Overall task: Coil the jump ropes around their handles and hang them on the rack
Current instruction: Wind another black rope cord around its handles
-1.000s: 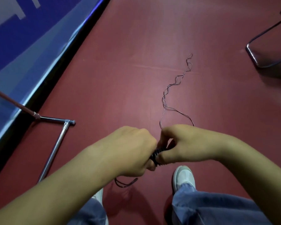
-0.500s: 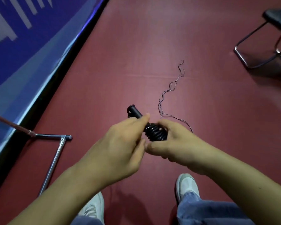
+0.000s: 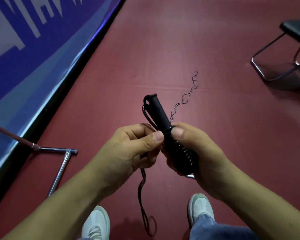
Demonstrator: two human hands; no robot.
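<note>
I hold the black jump rope handles (image 3: 157,111) upright in front of me, their upper end pointing away. Black rope is coiled in tight turns (image 3: 184,153) round the lower part. My right hand (image 3: 197,151) grips the coiled part, thumb pressed on the top turn. My left hand (image 3: 135,146) pinches the black rope beside the handles, and a loose length of rope (image 3: 143,201) hangs below it towards the floor. A thin twisted rope (image 3: 185,97) lies on the red floor beyond my hands.
The chrome foot of a rack (image 3: 62,163) stands on the floor at the left, next to a blue banner (image 3: 33,49). A black chair with a metal frame (image 3: 284,58) is at the upper right. My white shoes (image 3: 200,208) are below.
The handles have tipped up so their bare end shows. My hands have risen and drawn closer to me, and the loose rope now dangles under my left hand.
</note>
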